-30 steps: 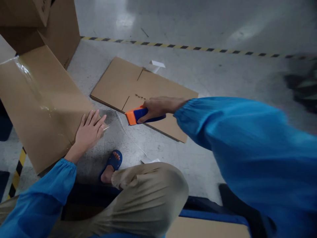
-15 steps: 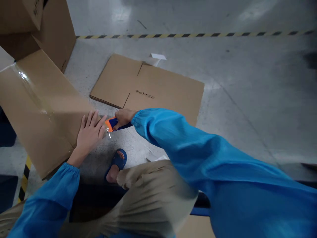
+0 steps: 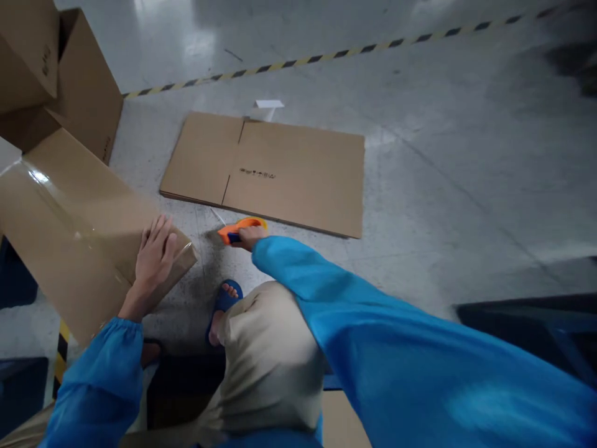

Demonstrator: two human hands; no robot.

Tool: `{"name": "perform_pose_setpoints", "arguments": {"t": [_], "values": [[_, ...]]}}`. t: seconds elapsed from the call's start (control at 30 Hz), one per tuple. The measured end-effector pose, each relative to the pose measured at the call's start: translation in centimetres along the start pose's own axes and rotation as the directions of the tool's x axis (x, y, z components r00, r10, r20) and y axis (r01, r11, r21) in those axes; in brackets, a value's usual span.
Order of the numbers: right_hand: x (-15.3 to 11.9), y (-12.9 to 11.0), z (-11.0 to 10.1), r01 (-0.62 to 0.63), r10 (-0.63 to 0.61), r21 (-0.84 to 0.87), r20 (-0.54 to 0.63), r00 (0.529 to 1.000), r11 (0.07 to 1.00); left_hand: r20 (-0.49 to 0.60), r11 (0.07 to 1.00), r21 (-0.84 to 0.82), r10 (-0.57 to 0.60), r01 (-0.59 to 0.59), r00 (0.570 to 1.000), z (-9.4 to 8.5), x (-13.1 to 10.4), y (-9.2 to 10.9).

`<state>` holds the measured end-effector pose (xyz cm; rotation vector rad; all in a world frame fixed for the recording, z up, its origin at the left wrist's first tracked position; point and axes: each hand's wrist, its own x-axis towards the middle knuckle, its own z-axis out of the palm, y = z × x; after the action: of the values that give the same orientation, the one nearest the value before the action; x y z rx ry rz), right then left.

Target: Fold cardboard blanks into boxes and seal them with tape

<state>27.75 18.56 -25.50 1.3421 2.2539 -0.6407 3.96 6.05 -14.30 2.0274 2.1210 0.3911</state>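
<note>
Seated person viewed from above, knees in beige trousers, one foot in a blue sandal (image 3: 226,297) on the floor. The cardboard box (image 3: 79,218) serves as landmark: brown, tilted on an edge, with a glossy strip of clear tape running along its top seam and over its near corner. The left hand (image 3: 153,256) lies flat and open on that near corner, fingers spread, pressing the taped flap. The right hand (image 3: 249,235), just to the right of the box corner and apart from it, is closed around an orange-and-blue tape dispenser (image 3: 239,228), which is held low over the floor; the two hands do not touch. Beyond the dispenser, right of the box, a flattened carton (image 3: 280,168) lies on the grey, speckled concrete floor (image 3: 443,186). Behind the box stand further brown cartons (image 3: 69,74). Farthest off, a yellow-and-black hazard stripe (image 3: 326,55) crosses the polished floor.
</note>
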Motion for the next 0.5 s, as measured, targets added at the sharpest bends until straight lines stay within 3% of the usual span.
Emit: {"name": "perform_pose_setpoints", "arguments": {"t": [0.07, 0.1, 0.13, 0.17, 0.2, 0.27, 0.33, 0.4, 0.43, 0.5], "values": [[-0.8, 3.4, 2.2, -0.087, 0.088, 0.027, -0.027, 0.996, 0.996, -0.109, 0.981, -0.157, -0.136, 0.118, 0.985, -1.1, -1.6, -1.3], [-1.4, 4.7, 3.6, -0.131, 0.133, 0.043, -0.037, 0.990, 0.990, -0.204, 0.958, -0.211, -0.235, 0.192, 0.950, -1.8, -3.2, -2.3], [-1.9, 5.8, 5.1, -0.170, 0.173, 0.063, -0.042, 0.984, 0.983, -0.306, 0.930, -0.251, -0.340, 0.269, 0.889, -2.5, -5.4, -3.4], [-2.4, 6.7, 6.7, -0.212, 0.217, 0.086, -0.049, 0.975, 0.973, -0.426, 0.894, -0.271, -0.444, 0.357, 0.788, -3.1, -8.2, -4.5], [-2.8, 7.2, 8.3, -0.251, 0.258, 0.112, -0.055, 0.965, 0.961, -0.547, 0.855, -0.293, -0.517, 0.428, 0.659, -3.6, -11.3, -5.5], [-3.4, 7.6, 11.3, -0.316, 0.331, 0.171, -0.072, 0.941, 0.933, -0.623, 0.769, -0.413, -0.629, 0.488, 0.464, -3.9, -17.8, -6.9], [-3.5, 7.0, 13.5, -0.373, 0.408, 0.242, -0.111, 0.906, 0.896, -0.527, 0.621, -0.616, -0.782, 0.484, 0.333, -2.9, -23.2, -7.2], [-3.3, 5.5, 14.6, -0.401, 0.477, 0.335, -0.184, 0.860, 0.853, -0.405, 0.467, -0.789, -0.884, 0.399, 0.234, -0.6, -26.4, -6.7], [-3.0, 4.5, 14.7, -0.383, 0.491, 0.389, -0.230, 0.841, 0.838, -0.358, 0.412, -0.842, -0.909, 0.348, 0.211, 0.8, -27.1, -6.4], [-2.3, 1.9, 14.4, -0.262, 0.454, 0.490, -0.327, 0.829, 0.832, -0.300, 0.354, -0.896, -0.928, 0.269, 0.220, 3.6, -27.4, -5.6]]}}
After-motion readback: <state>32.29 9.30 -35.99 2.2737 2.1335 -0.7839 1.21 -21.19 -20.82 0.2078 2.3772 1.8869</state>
